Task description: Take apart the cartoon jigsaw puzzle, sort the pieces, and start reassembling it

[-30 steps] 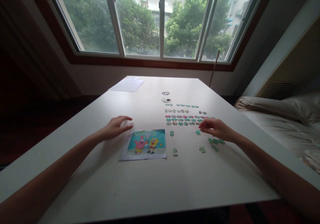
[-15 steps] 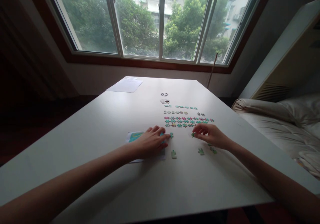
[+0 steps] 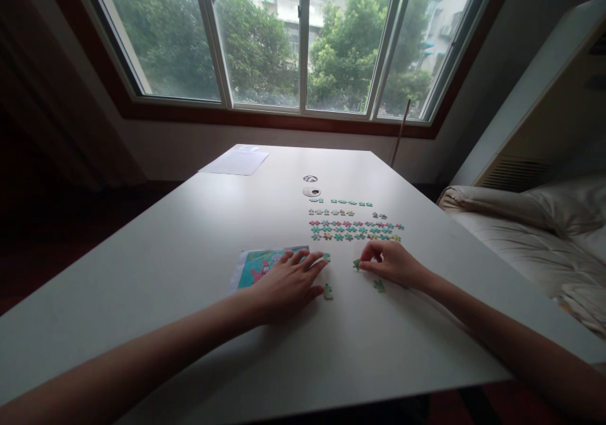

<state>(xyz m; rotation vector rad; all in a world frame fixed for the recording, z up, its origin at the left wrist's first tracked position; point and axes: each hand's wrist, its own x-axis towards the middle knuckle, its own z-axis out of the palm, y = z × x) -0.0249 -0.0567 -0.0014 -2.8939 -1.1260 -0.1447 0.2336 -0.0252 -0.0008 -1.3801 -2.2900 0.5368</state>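
Note:
My left hand (image 3: 296, 280) lies spread over the right part of a colourful picture sheet (image 3: 253, 272), which shows a pink figure on teal. Its fingertips reach a small green puzzle piece (image 3: 326, 257), and its thumb is at another green piece (image 3: 328, 292). Between thumb and fingers, my right hand (image 3: 386, 264) pinches a green jigsaw piece (image 3: 356, 264) at the table surface. Just below that hand lies a loose green piece (image 3: 379, 285). Part of a further piece shows under the right wrist.
Beyond the hands, several rows of jigsaw pieces (image 3: 350, 229) lie on the white table (image 3: 189, 235). Two round flat items (image 3: 311, 192) are farther back. White paper (image 3: 237, 161) rests at the far left corner. A pale padded seat (image 3: 530, 229) stands at the right.
My right hand has moved left and slightly nearer with its piece. My left hand has shifted and spread its fingers, uncovering more of the picture sheet, its thumb now at the lower green piece.

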